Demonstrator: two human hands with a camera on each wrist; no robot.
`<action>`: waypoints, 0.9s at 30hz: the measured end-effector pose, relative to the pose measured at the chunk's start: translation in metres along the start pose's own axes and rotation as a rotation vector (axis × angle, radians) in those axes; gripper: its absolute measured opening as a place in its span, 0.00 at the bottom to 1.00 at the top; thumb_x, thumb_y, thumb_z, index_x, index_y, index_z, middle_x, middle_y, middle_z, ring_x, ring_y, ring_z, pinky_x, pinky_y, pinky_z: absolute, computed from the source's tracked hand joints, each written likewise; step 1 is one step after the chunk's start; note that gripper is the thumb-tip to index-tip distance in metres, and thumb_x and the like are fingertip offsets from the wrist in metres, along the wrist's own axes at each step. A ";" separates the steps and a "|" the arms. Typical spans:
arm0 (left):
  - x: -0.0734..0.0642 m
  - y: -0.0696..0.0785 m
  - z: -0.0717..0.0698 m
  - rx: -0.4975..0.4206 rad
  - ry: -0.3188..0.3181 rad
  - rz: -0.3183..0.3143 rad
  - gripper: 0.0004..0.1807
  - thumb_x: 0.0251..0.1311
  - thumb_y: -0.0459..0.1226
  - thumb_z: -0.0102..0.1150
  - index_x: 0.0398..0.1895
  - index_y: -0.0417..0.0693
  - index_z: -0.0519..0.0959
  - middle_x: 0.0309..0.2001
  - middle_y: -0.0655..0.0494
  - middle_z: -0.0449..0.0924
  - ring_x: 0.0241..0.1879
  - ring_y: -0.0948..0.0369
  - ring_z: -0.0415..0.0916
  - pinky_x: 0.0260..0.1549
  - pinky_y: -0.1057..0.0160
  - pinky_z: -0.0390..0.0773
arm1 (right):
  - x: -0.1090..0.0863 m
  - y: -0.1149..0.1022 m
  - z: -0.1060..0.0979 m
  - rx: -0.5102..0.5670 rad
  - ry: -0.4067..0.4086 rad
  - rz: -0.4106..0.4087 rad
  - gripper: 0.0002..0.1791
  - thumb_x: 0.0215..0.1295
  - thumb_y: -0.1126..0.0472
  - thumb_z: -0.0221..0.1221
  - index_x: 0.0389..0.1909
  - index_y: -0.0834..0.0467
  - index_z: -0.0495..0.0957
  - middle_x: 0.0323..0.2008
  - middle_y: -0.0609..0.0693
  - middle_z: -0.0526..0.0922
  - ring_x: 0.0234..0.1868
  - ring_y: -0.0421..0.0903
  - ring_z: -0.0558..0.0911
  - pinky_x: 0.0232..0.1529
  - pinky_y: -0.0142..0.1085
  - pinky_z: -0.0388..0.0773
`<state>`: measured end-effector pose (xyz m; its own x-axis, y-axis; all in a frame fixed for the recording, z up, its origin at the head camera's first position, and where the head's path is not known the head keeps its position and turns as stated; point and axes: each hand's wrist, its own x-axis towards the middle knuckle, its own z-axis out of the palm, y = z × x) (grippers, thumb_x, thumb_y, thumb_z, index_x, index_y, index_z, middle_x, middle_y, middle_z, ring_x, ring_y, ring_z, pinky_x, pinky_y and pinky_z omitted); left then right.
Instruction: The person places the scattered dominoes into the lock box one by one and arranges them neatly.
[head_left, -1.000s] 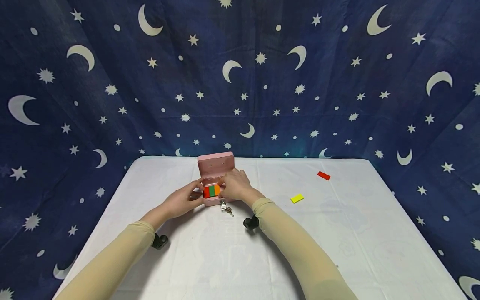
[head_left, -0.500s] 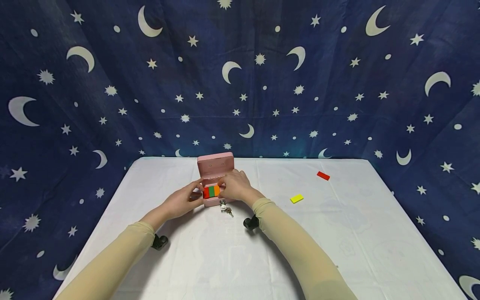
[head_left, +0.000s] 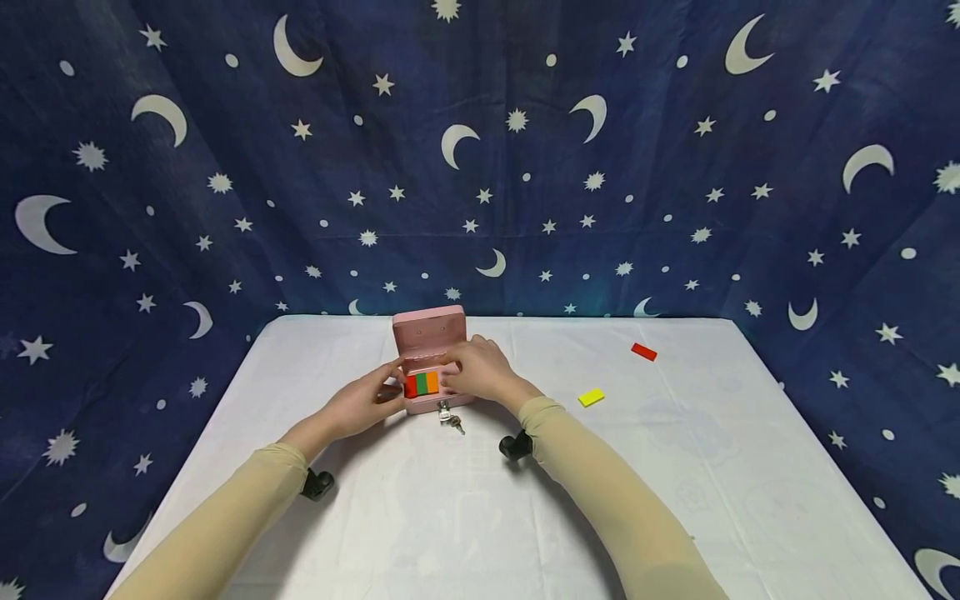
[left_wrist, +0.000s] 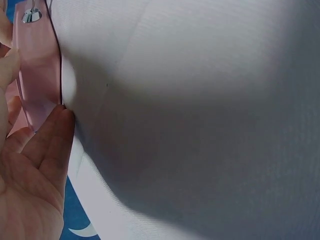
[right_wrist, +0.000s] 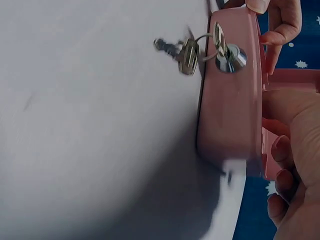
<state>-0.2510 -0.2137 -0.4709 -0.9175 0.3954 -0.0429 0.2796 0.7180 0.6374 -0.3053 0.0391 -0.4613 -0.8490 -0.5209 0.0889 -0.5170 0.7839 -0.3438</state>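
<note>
A small pink cash box (head_left: 429, 332) stands with its lid up near the far edge of the table. Inside, red, green (head_left: 422, 383) and orange (head_left: 432, 382) blocks sit side by side at the left. My left hand (head_left: 362, 403) grips the box's left end, its fingers against the outer wall in the left wrist view. My right hand (head_left: 483, 372) reaches over the right side, fingertips inside the box, with a gap to the orange block. In the right wrist view its other fingers (right_wrist: 282, 150) are loosely bent. A lock with keys (right_wrist: 189, 56) shows on the front wall.
A yellow block (head_left: 591, 397) lies on the white tablecloth (head_left: 450, 517) to the right of the box. Farther right and back is a red block (head_left: 643, 352). A dark blue moon-and-star cloth (head_left: 495, 208) hangs behind the table.
My right hand has moved slightly right, away from the orange block, opening a gap beside it. The left hand has stayed at the box's left end.
</note>
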 end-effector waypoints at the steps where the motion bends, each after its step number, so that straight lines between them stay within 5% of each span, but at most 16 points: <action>1: 0.000 0.000 0.000 0.005 0.002 -0.002 0.38 0.67 0.49 0.65 0.75 0.47 0.62 0.61 0.52 0.76 0.60 0.52 0.79 0.62 0.45 0.74 | -0.002 0.002 -0.002 0.006 0.006 0.000 0.20 0.64 0.47 0.68 0.56 0.45 0.86 0.50 0.39 0.86 0.43 0.44 0.72 0.48 0.40 0.69; 8: 0.001 0.000 -0.001 0.026 0.008 -0.003 0.38 0.67 0.49 0.65 0.75 0.48 0.63 0.63 0.52 0.74 0.60 0.52 0.79 0.62 0.44 0.73 | -0.016 0.018 -0.010 0.008 0.053 -0.002 0.20 0.63 0.47 0.68 0.55 0.45 0.86 0.23 0.41 0.74 0.35 0.44 0.68 0.36 0.39 0.63; 14: 0.001 0.000 0.000 0.030 0.002 0.005 0.29 0.68 0.49 0.64 0.67 0.49 0.69 0.69 0.49 0.70 0.61 0.52 0.78 0.62 0.44 0.73 | -0.030 0.030 -0.019 0.023 0.087 0.000 0.19 0.63 0.48 0.68 0.54 0.46 0.87 0.23 0.42 0.72 0.34 0.45 0.67 0.35 0.39 0.61; 23: 0.001 0.000 0.000 0.028 -0.014 -0.009 0.41 0.68 0.50 0.63 0.78 0.47 0.58 0.61 0.52 0.75 0.62 0.52 0.77 0.64 0.45 0.72 | -0.053 0.054 -0.029 0.053 0.119 0.018 0.20 0.63 0.45 0.68 0.55 0.46 0.86 0.25 0.39 0.72 0.35 0.44 0.66 0.37 0.39 0.62; 27: 0.001 0.001 -0.001 0.021 -0.010 -0.013 0.35 0.68 0.51 0.64 0.72 0.49 0.65 0.63 0.51 0.74 0.62 0.52 0.78 0.64 0.44 0.71 | -0.065 0.064 -0.034 0.080 0.128 0.041 0.21 0.62 0.46 0.69 0.54 0.47 0.86 0.25 0.39 0.72 0.35 0.44 0.66 0.38 0.40 0.61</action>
<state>-0.2515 -0.2132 -0.4701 -0.9183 0.3916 -0.0586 0.2738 0.7349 0.6205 -0.2872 0.1343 -0.4571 -0.8789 -0.4375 0.1901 -0.4755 0.7718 -0.4221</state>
